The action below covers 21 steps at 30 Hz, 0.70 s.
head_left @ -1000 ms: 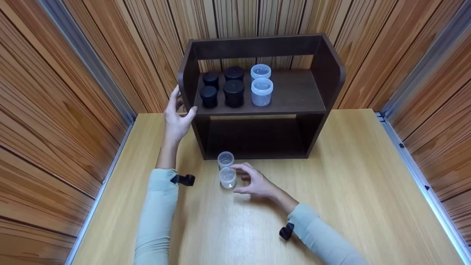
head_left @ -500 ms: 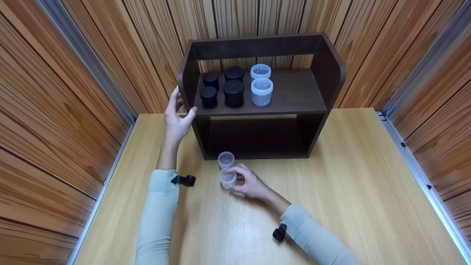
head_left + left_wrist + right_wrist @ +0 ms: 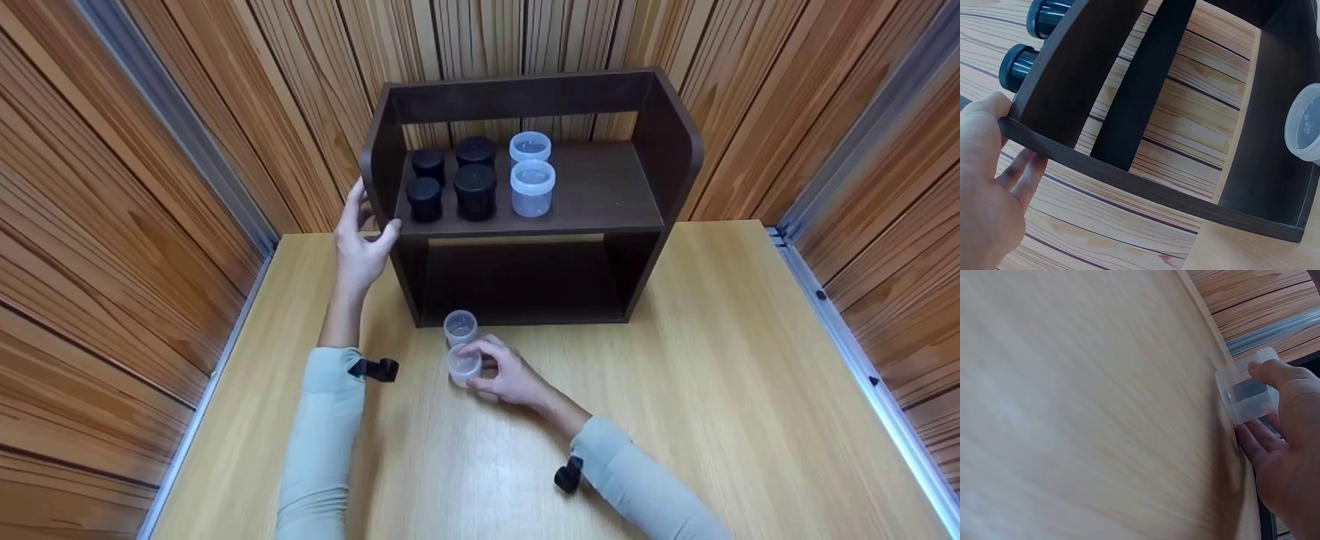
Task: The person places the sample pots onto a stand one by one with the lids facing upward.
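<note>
A dark brown two-tier shelf (image 3: pixel 607 184) stands at the back of the table. My left hand (image 3: pixel 358 251) grips its left side panel, thumb at the front edge and fingers behind, as the left wrist view shows too. In front of the shelf, two small clear plastic jars stand upright, one behind the other. My right hand (image 3: pixel 511 375) holds the front jar (image 3: pixel 461 369) between thumb and fingers. Seen from the right wrist, this clear jar (image 3: pixel 1235 396) rests on or very near the tabletop. The rear jar (image 3: pixel 460 325) stands just behind it, near the shelf's lower front edge.
On the upper tier are several black lidded jars (image 3: pixel 475 191) at the left, and two larger clear jars (image 3: pixel 532 196) in the middle. Wood-patterned walls (image 3: pixel 112 262) surround the wooden table (image 3: pixel 735 360), with metal rails (image 3: pixel 847 330) along its sides.
My right hand has moved slightly left and closed its thumb and fingers on the front clear jar. The left hand stays on the shelf's side. The jars have kept their places.
</note>
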Available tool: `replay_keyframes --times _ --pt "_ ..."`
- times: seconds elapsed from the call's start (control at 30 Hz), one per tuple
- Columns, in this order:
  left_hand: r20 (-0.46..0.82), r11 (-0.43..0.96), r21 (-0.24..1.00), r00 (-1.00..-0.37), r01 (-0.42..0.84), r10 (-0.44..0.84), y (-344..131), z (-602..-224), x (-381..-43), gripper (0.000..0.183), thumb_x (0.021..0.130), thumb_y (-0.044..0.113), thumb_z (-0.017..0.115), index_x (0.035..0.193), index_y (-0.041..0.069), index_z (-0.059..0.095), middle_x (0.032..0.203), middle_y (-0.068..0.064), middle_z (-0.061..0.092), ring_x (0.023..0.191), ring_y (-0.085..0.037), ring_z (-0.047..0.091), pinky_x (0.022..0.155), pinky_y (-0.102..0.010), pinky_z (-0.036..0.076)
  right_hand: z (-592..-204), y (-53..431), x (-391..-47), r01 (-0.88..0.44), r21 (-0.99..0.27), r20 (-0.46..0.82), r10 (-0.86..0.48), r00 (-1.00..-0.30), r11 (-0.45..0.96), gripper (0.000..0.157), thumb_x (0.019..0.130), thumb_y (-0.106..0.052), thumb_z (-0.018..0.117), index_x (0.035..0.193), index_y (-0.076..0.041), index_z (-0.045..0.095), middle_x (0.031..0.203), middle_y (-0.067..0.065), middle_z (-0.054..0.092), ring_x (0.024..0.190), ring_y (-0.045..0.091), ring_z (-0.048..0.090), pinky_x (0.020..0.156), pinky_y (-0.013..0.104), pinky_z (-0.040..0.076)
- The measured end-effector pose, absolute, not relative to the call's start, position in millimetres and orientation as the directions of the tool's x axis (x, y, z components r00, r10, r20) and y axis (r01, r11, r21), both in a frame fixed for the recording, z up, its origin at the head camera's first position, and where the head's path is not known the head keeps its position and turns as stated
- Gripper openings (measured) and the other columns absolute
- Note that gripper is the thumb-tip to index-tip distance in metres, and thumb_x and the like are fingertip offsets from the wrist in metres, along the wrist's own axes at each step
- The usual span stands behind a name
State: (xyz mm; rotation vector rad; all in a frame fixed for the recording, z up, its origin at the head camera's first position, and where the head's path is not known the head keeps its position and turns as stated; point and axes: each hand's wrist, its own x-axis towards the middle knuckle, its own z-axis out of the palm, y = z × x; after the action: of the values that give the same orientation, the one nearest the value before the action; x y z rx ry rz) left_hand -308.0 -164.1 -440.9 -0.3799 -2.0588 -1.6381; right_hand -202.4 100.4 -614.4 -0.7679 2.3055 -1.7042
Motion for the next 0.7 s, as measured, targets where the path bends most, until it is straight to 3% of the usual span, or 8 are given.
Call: replay_keyframes --times 0.27,0.5,0.7 --pt "0.524 0.253 0.833 -0.848 0.492 -0.075 -164.0 -440.6 -308.2 0.076 0.099 0.003 0.075 0.169 0.008 0.047 0.156 -0.02 0.064 0.135 -0.036 0.07 0.078 -0.015 0.062 -616.6 99.7 -202.7 -0.322 -0.92 0.18 -0.49 -0.853 0.223 0.048 0.093 -0.002 0.087 0.138 -0.003 0.072 0.141 0.023 0.065 0.135 0.04 0.066 0.117 0.048 0.061" --pt "0.539 0.244 0.825 -0.839 0.51 -0.071 -164.7 -442.4 -308.4 0.076 0.097 0.002 0.074 0.169 0.006 0.048 0.148 -0.024 0.069 0.134 -0.041 0.069 0.075 -0.016 0.061 -615.2 98.4 -200.3 -0.325 -0.924 0.186 -0.505 -0.843 0.203 0.046 0.094 -0.001 0.086 0.137 0.0 0.072 0.139 0.026 0.065 0.133 0.041 0.066 0.115 0.046 0.061" --pt "0.537 0.249 0.825 -0.841 0.507 -0.069 -164.8 -442.9 -309.1 0.076 0.098 0.003 0.074 0.169 0.006 0.047 0.147 -0.023 0.07 0.134 -0.037 0.069 0.076 -0.016 0.062 -608.0 100.1 -195.4 -0.335 -0.923 0.2 -0.512 -0.835 0.187 0.045 0.094 0.001 0.086 0.137 0.0 0.072 0.138 0.026 0.063 0.132 0.042 0.067 0.112 0.045 0.063"
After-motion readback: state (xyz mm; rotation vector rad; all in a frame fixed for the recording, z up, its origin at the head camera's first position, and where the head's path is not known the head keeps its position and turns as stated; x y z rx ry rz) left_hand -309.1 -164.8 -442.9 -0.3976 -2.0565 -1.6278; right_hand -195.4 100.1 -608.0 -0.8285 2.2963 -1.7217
